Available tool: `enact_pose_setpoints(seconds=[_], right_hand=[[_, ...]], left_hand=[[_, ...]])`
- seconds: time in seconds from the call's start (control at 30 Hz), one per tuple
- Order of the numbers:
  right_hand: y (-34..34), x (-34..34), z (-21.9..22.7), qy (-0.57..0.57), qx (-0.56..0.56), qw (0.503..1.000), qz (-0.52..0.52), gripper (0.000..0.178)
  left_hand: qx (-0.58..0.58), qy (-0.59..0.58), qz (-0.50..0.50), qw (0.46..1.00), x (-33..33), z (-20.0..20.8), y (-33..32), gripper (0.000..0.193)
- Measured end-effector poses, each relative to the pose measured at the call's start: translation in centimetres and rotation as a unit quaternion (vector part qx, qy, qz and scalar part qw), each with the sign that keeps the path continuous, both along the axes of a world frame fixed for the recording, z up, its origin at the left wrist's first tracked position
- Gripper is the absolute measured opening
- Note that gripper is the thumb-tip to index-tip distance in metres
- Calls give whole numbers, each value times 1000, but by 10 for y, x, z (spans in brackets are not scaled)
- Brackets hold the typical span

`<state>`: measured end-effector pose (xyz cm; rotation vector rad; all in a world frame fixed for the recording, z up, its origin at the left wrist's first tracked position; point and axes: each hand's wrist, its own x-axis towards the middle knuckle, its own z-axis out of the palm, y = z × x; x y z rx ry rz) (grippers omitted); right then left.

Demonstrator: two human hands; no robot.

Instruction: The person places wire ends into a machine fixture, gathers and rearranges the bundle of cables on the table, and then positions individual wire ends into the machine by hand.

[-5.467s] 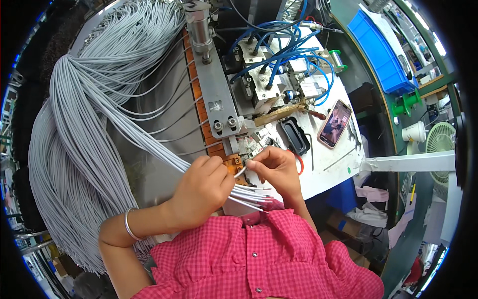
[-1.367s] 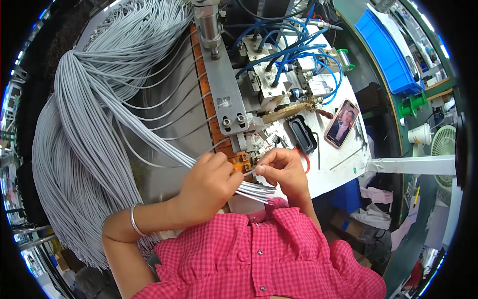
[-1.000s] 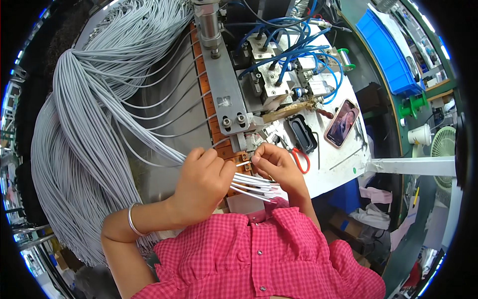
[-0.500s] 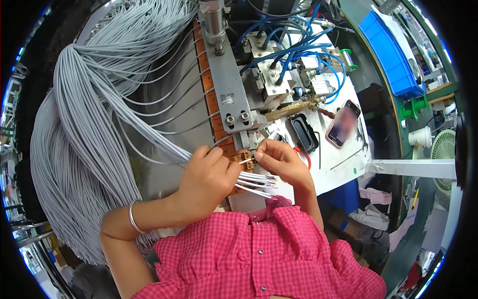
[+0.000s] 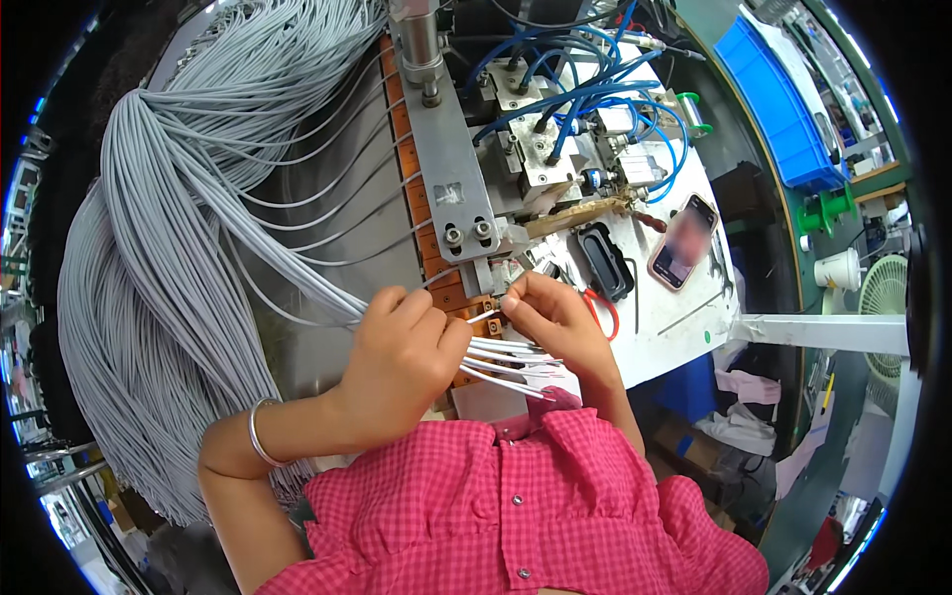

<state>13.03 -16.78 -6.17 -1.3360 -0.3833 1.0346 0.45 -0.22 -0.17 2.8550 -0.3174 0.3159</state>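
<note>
My left hand (image 5: 405, 352) is closed around a bunch of grey-white cables (image 5: 315, 288). Their cut ends (image 5: 511, 365) fan out past its far side, above my lap. One single cable (image 5: 483, 316) runs from my left fingers to my right hand (image 5: 548, 315). There the right thumb and forefinger pinch its tip, and the fingertips hide the very end. Just beyond both hands lies the copper-coloured rail (image 5: 448, 288) with small screwed blocks, under the end of a grey metal machine arm (image 5: 448, 178). Several cables are laid across to this rail.
A huge bundle of grey cables (image 5: 164, 258) covers the left side. Behind the hands stand metal blocks with blue air hoses (image 5: 565, 119). On the white surface lie red-handled pliers or scissors (image 5: 607, 315), a black tray (image 5: 605, 263), a hex key (image 5: 636, 282) and a phone (image 5: 684, 243).
Both hands have shifted slightly left, the left one a little more, drawing the bunch of cables with it. The pinch on the single cable stays.
</note>
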Motion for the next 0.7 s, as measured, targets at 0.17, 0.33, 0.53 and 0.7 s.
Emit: enact_pose_setpoints(seconds=[0.17, 0.33, 0.53, 0.7], right_hand=[[1, 2, -2, -25, -17, 998, 63, 11], [0, -4, -1, -7, -19, 1000, 24, 11], [0, 5, -5, -30, -10, 997, 64, 11], [-1, -2, -7, -32, -22, 999, 31, 11]], left_hand=[[-19, 6, -10, 1000, 1, -4, -1, 20], [-12, -6, -9, 1000, 0, -3, -1, 17], [-14, -2, -11, 1000, 2, -6, -2, 15], [-13, 2, -23, 1000, 3, -9, -2, 14]])
